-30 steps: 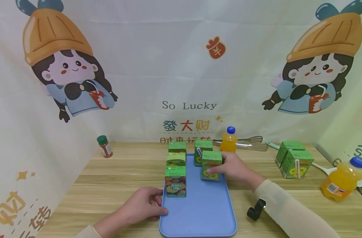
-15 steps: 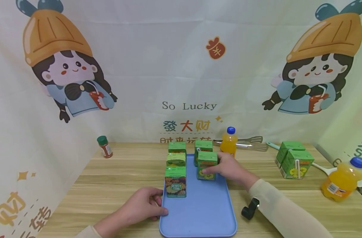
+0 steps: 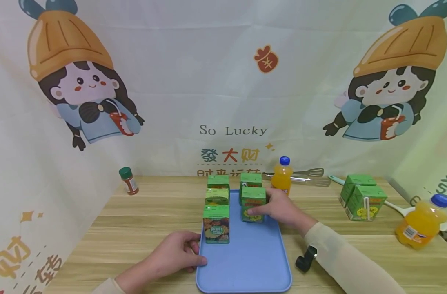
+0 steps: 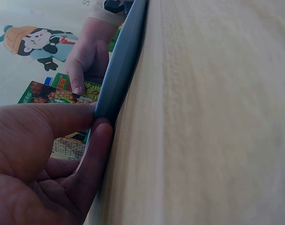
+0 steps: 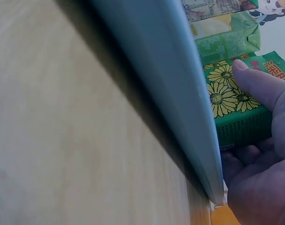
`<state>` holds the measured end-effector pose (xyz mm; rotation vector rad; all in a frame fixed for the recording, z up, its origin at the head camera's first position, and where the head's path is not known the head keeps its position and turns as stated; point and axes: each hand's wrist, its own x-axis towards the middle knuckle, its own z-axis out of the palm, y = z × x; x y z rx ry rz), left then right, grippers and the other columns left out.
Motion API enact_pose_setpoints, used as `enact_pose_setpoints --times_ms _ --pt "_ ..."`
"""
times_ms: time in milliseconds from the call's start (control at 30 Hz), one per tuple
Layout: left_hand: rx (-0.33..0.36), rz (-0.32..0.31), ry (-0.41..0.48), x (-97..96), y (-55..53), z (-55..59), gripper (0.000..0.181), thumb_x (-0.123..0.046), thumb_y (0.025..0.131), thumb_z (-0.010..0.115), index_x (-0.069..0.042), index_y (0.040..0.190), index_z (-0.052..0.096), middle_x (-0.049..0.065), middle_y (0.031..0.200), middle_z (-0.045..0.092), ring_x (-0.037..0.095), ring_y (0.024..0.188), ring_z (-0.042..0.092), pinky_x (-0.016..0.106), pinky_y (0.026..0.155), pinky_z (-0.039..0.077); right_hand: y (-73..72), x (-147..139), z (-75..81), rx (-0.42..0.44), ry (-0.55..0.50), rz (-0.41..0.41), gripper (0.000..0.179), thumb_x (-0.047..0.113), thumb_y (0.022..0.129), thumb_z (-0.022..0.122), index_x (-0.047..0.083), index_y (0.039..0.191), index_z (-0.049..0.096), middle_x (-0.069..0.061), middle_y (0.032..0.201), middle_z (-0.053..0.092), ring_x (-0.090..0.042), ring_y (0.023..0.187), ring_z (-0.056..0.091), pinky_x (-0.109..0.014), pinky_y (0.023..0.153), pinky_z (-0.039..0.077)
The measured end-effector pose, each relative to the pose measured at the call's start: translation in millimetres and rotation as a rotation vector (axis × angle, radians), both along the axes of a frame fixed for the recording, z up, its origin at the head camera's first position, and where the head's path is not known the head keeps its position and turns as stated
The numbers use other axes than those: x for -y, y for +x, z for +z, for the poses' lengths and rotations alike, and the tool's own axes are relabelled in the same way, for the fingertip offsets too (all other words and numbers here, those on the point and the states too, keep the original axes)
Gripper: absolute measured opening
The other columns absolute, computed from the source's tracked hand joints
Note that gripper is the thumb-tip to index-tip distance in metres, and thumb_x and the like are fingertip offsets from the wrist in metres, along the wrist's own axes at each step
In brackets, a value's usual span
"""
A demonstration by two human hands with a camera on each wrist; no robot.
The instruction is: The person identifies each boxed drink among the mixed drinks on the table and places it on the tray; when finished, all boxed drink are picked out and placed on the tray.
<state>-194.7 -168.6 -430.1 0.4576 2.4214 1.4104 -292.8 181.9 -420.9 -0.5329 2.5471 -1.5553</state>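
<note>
My left hand (image 3: 181, 251) pinches the left rim of a blue tray (image 3: 245, 265), thumb on top of the edge and a finger beneath in the left wrist view. With my right hand (image 3: 280, 206) I grip a green drink carton (image 5: 236, 101) printed with yellow flowers, thumb across its front. That carton stands upright at the tray's right side, just in front of another green carton (image 3: 250, 179). Along the tray's left side is a row of cartons: a brown-and-green one (image 3: 216, 226) in front, a yellow-green one (image 3: 216, 197) behind it, and a green one (image 3: 218, 179) at the back.
Behind my right hand stands an orange drink bottle (image 3: 281, 179), with a whisk and spatula (image 3: 311, 176) lying beside it. Two green cartons (image 3: 366, 204), a white spoon (image 3: 399, 209) and a second orange bottle (image 3: 421, 224) are at right. A spice jar (image 3: 129, 181) stands far left.
My right hand has moved left with the flower-printed carton, bringing it in line with the green carton behind. My left hand has stayed on the tray's rim.
</note>
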Motion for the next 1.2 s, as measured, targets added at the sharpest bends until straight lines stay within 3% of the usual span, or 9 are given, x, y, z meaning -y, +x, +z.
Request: enact_pose_setpoints --times_ms 633,1200 --pt "-0.005 -0.011 0.01 -0.7 -0.4 0.4 0.072 -0.009 0.087 0.094 0.023 0.141 0.059 0.006 0.092 0.069 0.02 0.066 0.072 0.031 0.056 0.064 -3.7 2.7 -5.9 -0.04 0.021 0.01 0.058 0.026 0.091 0.096 0.015 0.142 0.073 0.0 0.126 0.08 -0.022 0.116 0.074 -0.053 0.112 0.058" --pt "-0.007 -0.01 0.005 -0.3 -0.2 0.2 0.072 -0.009 0.087 0.095 0.022 0.141 0.06 0.006 0.092 0.069 0.02 0.068 0.073 0.031 0.057 0.064 1.9 1.6 -6.8 -0.021 -0.04 -0.001 0.059 0.022 0.09 0.097 0.01 0.142 0.071 -0.005 0.126 0.08 -0.024 0.114 0.074 -0.055 0.111 0.058"
